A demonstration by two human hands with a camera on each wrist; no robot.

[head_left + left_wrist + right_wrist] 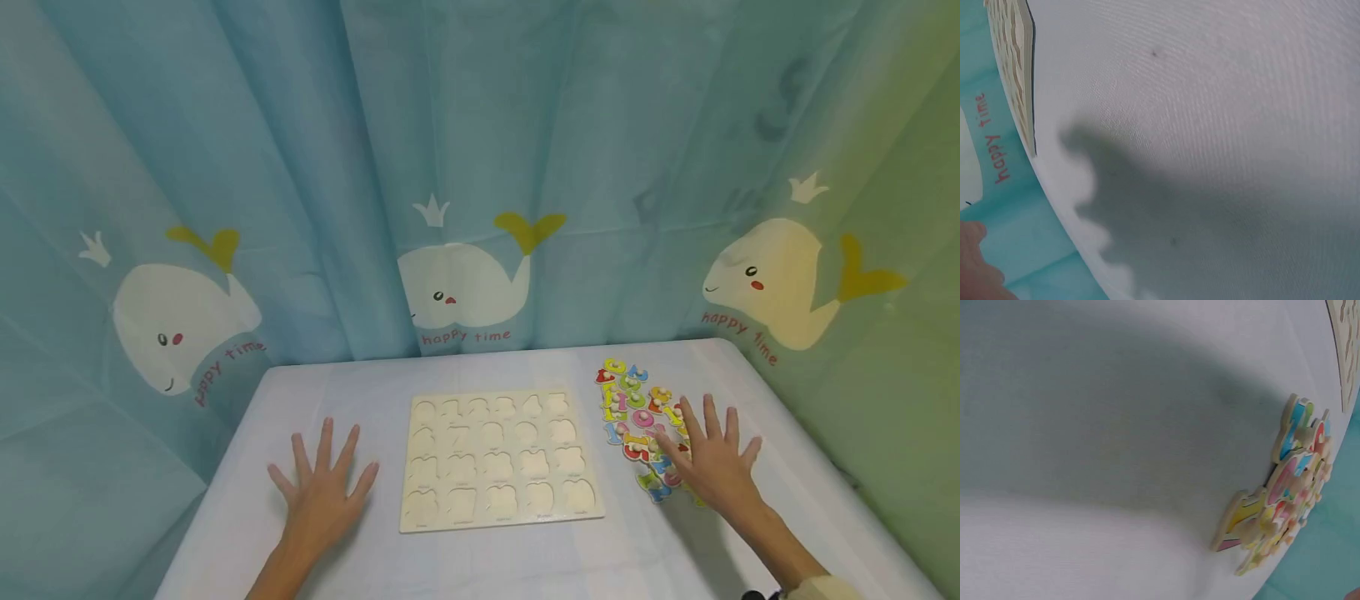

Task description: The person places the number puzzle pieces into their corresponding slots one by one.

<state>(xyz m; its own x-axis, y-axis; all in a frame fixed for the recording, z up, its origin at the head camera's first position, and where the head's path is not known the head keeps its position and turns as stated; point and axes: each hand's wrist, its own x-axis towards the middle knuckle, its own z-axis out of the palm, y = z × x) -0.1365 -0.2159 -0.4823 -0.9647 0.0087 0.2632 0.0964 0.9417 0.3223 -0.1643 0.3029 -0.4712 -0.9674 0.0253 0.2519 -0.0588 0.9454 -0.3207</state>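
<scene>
A pale wooden board (pixel 500 461) with rows of shallow recesses lies flat at the middle of the table; its edge shows in the left wrist view (pixel 1025 75). To its right is a heap of colourful knobbed pieces (pixel 642 418), also seen in the right wrist view as a cluster of pieces (pixel 1285 478). The left hand (pixel 322 492), fingers spread, is left of the board and holds nothing. With fingers spread too, the right hand (pixel 716 462) is over the right side of the heap and holds nothing.
A white cloth covers the table (pixel 360 575). Behind and beside it hangs a blue-green curtain (pixel 465 108) with printed whales. Shadows of the hands fall on the cloth.
</scene>
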